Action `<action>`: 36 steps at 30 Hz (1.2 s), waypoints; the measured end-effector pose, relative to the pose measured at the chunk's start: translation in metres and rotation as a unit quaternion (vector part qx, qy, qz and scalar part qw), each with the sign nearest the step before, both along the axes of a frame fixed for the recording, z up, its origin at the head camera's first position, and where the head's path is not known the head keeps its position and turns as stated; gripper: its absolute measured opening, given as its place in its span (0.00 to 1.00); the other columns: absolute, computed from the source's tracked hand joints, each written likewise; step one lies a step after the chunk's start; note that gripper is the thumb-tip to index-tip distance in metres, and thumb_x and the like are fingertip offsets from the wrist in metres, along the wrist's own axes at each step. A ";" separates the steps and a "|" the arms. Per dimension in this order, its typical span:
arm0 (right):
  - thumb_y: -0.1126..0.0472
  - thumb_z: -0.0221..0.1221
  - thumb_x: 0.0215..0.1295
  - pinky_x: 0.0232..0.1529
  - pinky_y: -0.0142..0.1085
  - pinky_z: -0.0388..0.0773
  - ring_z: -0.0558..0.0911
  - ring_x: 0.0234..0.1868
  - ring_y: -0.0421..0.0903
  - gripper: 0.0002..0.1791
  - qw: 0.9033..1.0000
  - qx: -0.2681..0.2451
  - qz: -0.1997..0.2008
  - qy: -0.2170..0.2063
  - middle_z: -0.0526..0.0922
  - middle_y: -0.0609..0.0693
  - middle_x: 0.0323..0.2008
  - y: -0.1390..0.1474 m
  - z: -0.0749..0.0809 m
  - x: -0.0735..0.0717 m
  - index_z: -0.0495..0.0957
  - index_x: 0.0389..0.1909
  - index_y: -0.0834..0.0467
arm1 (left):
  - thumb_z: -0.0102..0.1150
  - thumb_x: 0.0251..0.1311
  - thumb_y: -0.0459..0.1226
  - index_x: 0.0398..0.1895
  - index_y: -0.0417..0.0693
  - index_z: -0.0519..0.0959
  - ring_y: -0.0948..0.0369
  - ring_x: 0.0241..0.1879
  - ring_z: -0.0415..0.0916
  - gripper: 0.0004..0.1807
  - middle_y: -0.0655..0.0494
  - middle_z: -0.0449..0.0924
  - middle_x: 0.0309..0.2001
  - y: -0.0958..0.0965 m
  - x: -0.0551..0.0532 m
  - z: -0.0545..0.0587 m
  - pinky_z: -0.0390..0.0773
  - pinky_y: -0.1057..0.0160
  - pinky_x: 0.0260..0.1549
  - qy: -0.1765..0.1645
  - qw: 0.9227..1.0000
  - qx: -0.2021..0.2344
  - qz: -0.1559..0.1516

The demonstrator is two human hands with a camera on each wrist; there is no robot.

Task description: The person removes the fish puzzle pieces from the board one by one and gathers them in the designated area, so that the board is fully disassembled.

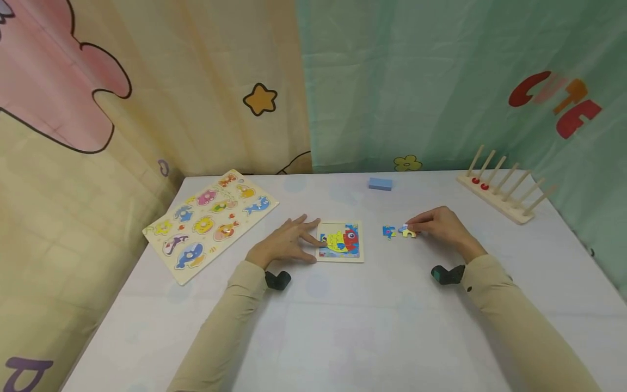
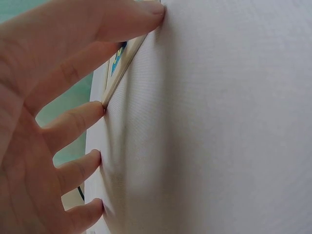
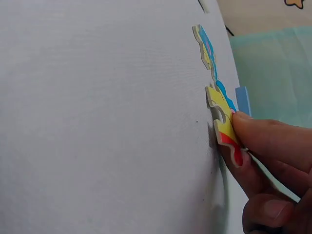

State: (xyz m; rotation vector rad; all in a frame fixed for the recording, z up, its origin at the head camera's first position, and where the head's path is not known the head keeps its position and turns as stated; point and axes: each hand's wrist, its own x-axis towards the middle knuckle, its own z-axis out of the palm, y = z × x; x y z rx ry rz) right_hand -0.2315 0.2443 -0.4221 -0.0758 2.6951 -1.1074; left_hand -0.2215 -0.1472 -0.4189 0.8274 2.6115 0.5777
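Note:
A small framed fish puzzle [image 1: 339, 260] lies mid-table, with a yellow and red fish picture inside its pale wooden border. My left hand [image 1: 289, 242] spreads its fingers at the left side of this frame, the index finger reaching onto the picture and the thumb near the lower left corner. In the right wrist view, my right hand [image 3: 278, 165] pinches a yellow, red and blue jigsaw piece [image 3: 225, 114] between thumb and fingers, tilted close over the table. Just left of it lies a blue jigsaw piece [image 1: 388, 232] with a yellow edge.
A wooden sea-animal peg puzzle board [image 1: 196, 247] lies at the back left. A blue block [image 1: 380, 184] sits near the rear edge. At the back right stands a wooden rack [image 1: 504, 204] with upright pegs and red beads [image 1: 484, 187]. Patterned curtains hang behind the table.

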 end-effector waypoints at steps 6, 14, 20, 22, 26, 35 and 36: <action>0.57 0.66 0.61 0.40 0.39 0.69 0.75 0.46 0.54 0.12 1.000 0.017 0.001 0.019 0.87 0.50 0.32 -0.006 0.005 0.000 0.88 0.39 0.61 | 0.74 0.51 0.49 0.54 0.63 0.83 0.50 0.77 0.36 0.24 0.55 0.55 0.75 0.000 -0.001 0.000 0.36 0.43 0.72 -0.005 1.000 0.001 0.001; 0.58 0.67 0.61 0.45 0.43 0.70 0.75 0.48 0.54 0.10 0.999 0.033 -0.012 0.012 0.87 0.50 0.31 -0.011 0.007 0.001 0.88 0.38 0.61 | 0.74 0.51 0.48 0.54 0.63 0.83 0.51 0.77 0.36 0.24 0.56 0.55 0.75 0.000 -0.001 -0.001 0.36 0.44 0.72 -0.006 1.000 0.002 0.005; 0.58 0.64 0.64 0.44 0.44 0.72 0.75 0.46 0.54 0.11 0.999 0.044 -0.005 0.018 0.87 0.51 0.32 -0.013 0.008 0.000 0.87 0.41 0.62 | 0.74 0.51 0.49 0.54 0.63 0.83 0.51 0.77 0.36 0.24 0.56 0.55 0.75 0.000 -0.001 -0.001 0.35 0.44 0.72 -0.009 1.000 -0.002 0.002; 0.58 0.63 0.65 0.44 0.44 0.73 0.76 0.45 0.54 0.12 0.999 0.044 -0.004 0.028 0.86 0.54 0.36 -0.016 0.009 0.000 0.86 0.41 0.62 | 0.74 0.51 0.48 0.54 0.63 0.83 0.51 0.77 0.36 0.24 0.56 0.55 0.76 0.000 -0.001 0.000 0.35 0.44 0.72 -0.010 1.000 -0.003 0.003; 0.58 0.63 0.64 0.39 0.43 0.75 0.76 0.42 0.54 0.12 0.998 0.044 0.003 0.048 0.85 0.59 0.43 -0.031 0.010 -0.003 0.86 0.41 0.63 | 0.74 0.51 0.49 0.54 0.63 0.83 0.51 0.77 0.36 0.24 0.57 0.55 0.75 0.000 -0.001 0.000 0.35 0.44 0.72 -0.010 1.000 -0.005 0.007; 0.61 0.62 0.64 0.55 0.51 0.74 0.77 0.51 0.56 0.13 0.997 0.023 0.050 0.057 0.84 0.59 0.46 -0.097 0.010 -0.010 0.85 0.46 0.64 | 0.74 0.51 0.49 0.54 0.64 0.83 0.51 0.77 0.37 0.24 0.57 0.55 0.75 0.000 -0.001 -0.001 0.36 0.44 0.72 -0.007 1.000 -0.004 0.005; 0.62 0.62 0.65 0.56 0.50 0.74 0.77 0.51 0.56 0.13 0.997 0.022 0.053 0.053 0.84 0.59 0.47 -0.105 0.011 -0.010 0.84 0.46 0.64 | 0.73 0.52 0.49 0.54 0.65 0.83 0.51 0.77 0.36 0.24 0.57 0.55 0.76 0.001 -0.001 -0.001 0.36 0.44 0.72 -0.007 1.000 -0.003 0.005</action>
